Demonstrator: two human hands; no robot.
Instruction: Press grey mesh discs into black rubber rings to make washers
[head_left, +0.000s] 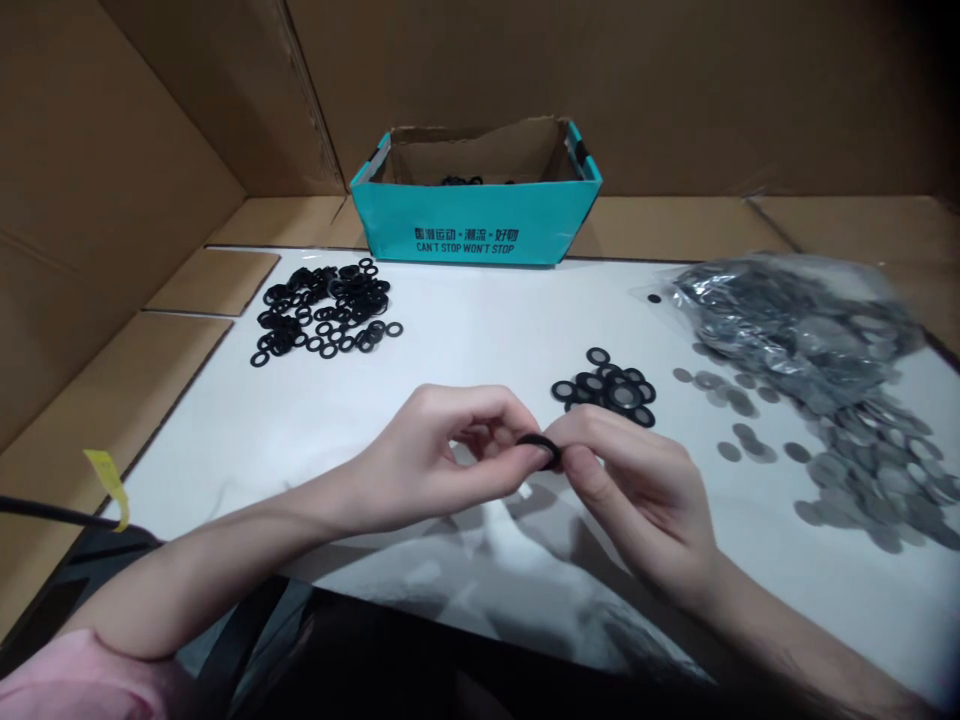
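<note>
My left hand (461, 440) pinches a black rubber ring (541, 446) between thumb and fingers, above the near middle of the white table. My right hand (637, 480) is closed at the ring's right edge, its thumb and forefinger pressed on it. Whether a disc sits inside the ring is hidden by the fingers. Just beyond my right hand lies a small pile of black rings with grey discs (609, 386) set in them. Loose black rings (330, 310) are heaped at the left, and thin grey discs (877, 460) spread out on the right.
A turquoise cardboard box (472, 220) with black rings inside stands at the back. A clear plastic bag (795, 320) of grey discs lies at the back right. Cardboard walls (600, 90) surround the white tabletop (465, 320). A yellow tag (109, 485) hangs on a black cable at the left.
</note>
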